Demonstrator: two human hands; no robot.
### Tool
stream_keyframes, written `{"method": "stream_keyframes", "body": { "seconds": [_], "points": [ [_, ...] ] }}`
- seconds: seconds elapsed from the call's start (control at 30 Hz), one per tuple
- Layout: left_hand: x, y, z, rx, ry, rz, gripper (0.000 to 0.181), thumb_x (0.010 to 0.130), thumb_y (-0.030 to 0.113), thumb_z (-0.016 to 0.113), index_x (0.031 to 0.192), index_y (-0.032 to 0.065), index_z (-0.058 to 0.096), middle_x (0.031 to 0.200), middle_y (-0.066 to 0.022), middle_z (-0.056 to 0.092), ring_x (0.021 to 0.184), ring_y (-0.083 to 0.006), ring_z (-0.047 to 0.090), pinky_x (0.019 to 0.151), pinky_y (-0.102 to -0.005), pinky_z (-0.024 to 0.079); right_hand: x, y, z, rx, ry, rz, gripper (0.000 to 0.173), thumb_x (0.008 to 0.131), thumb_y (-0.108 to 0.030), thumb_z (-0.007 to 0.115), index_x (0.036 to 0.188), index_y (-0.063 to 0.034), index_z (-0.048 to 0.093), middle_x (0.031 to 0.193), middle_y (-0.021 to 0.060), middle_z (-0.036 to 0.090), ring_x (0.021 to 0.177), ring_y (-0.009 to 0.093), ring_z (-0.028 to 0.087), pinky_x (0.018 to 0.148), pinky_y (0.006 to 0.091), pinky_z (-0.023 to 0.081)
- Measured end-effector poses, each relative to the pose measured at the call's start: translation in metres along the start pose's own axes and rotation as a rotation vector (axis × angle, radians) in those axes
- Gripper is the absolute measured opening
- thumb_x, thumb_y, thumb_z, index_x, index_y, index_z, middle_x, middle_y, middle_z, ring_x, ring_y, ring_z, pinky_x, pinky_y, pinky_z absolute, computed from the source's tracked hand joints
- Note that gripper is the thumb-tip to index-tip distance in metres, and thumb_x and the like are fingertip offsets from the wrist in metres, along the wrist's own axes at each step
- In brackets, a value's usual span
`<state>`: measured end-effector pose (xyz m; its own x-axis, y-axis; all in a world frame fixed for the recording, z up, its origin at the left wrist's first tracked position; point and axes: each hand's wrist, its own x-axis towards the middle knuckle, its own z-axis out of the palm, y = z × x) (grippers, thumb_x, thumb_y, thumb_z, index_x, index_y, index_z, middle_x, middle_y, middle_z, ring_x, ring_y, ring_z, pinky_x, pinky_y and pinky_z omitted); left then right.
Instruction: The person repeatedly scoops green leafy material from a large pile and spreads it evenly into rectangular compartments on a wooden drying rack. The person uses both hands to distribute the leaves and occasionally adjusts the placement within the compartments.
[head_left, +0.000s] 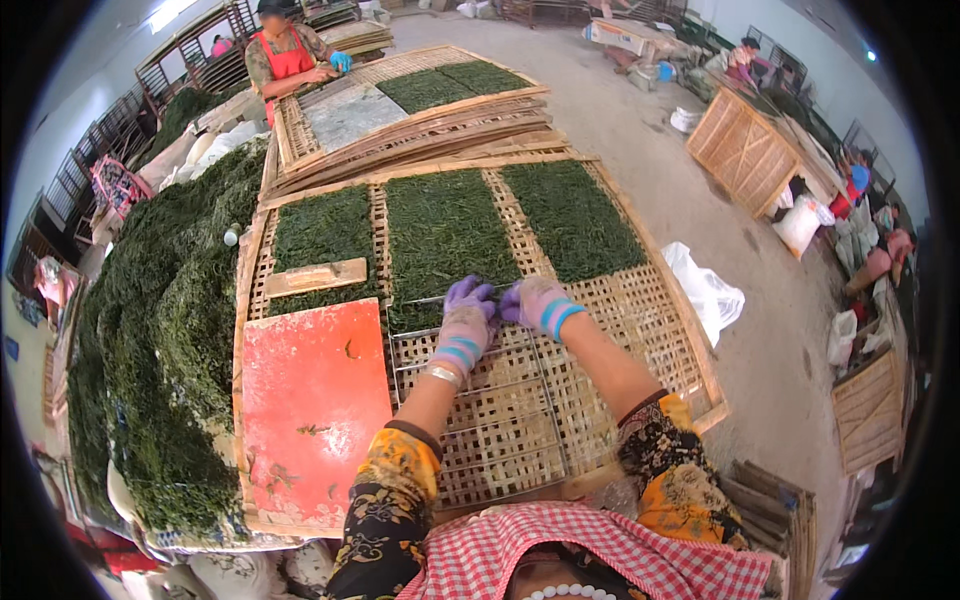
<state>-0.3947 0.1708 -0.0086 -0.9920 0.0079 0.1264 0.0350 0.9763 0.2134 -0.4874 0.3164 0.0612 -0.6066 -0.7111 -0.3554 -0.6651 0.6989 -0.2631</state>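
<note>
Both of my hands wear knit gloves with purple fingers and blue-striped cuffs. My left hand (466, 321) lies at the near right edge of a middle sheet of chopped dark green seaweed (450, 232), its fingers bent downward. Close beside it is my right hand (536, 304), fingertips curled at the same edge; whether either hand pinches anything is hidden. Beneath them a thin metal wire frame (553, 409) rests on a woven bamboo drying screen (630, 322). More seaweed sheets lie to the left (322, 225) and right (574, 221).
A red board (315, 405) covers the screen's near left. A wooden hand float (315, 277) sits on the left sheet. Loose seaweed (165, 315) is heaped alongside. Beyond, a co-worker (289, 60) stands at stacked screens (420, 135). A white plastic bag (701, 289) is at right.
</note>
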Motion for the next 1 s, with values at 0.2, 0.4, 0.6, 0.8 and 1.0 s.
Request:
{"method": "stream_keyframes", "body": {
  "seconds": [0.2,0.4,0.6,0.8,1.0],
  "points": [
    [-0.042,-0.047,-0.019,0.021,0.213,-0.516,0.045,0.077,0.020,0.069,0.121,0.0121,0.064,0.142,-0.0063,0.052,0.140,-0.0336,0.034,0.115,-0.0466,0.027,0.024,0.015,0.025,0.156,0.112,0.024,0.035,0.097,-0.030,0.055,0.129,-0.0172,0.064,0.123,0.0129,0.067,0.113,0.031,0.063,0.102,0.0424,0.048],
    [-0.053,-0.044,-0.015,0.235,-0.091,-0.232,0.056,0.097,0.027,0.044,0.151,0.0128,0.036,0.163,-0.0041,0.025,0.152,-0.0305,0.014,0.123,-0.0461,0.013,0.025,-0.038,0.048,0.490,0.543,-0.042,0.038,0.100,-0.024,0.053,0.131,-0.0035,0.058,0.134,0.0222,0.058,0.128,0.035,0.054,0.112,0.0410,0.040],
    [-0.087,-0.096,-0.038,-0.140,0.006,-0.169,0.037,0.092,0.032,0.061,0.124,0.0132,0.064,0.150,-0.0066,0.046,0.144,-0.0331,0.032,0.120,-0.0444,0.022,0.009,0.002,0.053,-0.167,0.123,-0.421,0.046,0.096,-0.034,0.057,0.137,-0.0125,0.054,0.143,0.0137,0.052,0.136,0.035,0.044,0.117,0.0468,0.032],
    [-0.059,-0.116,-0.013,-0.016,0.221,-0.411,0.024,0.082,0.032,0.073,0.091,0.0100,0.072,0.130,-0.0086,0.062,0.136,-0.0351,0.041,0.116,-0.0471,0.027,0.038,-0.065,0.033,-0.035,0.072,-0.281,0.036,0.095,-0.041,0.059,0.120,-0.0158,0.068,0.127,0.0098,0.064,0.117,0.027,0.059,0.104,0.0402,0.044],
    [-0.058,-0.119,-0.018,-0.090,0.295,-0.349,0.018,0.079,0.024,0.077,0.085,0.0077,0.072,0.120,-0.0102,0.066,0.131,-0.0363,0.045,0.113,-0.0451,0.034,0.053,-0.052,0.045,0.425,0.051,-0.030,0.033,0.092,-0.035,0.068,0.117,-0.0135,0.071,0.107,0.0105,0.072,0.090,0.026,0.068,0.087,0.0368,0.052]
  ]
}}
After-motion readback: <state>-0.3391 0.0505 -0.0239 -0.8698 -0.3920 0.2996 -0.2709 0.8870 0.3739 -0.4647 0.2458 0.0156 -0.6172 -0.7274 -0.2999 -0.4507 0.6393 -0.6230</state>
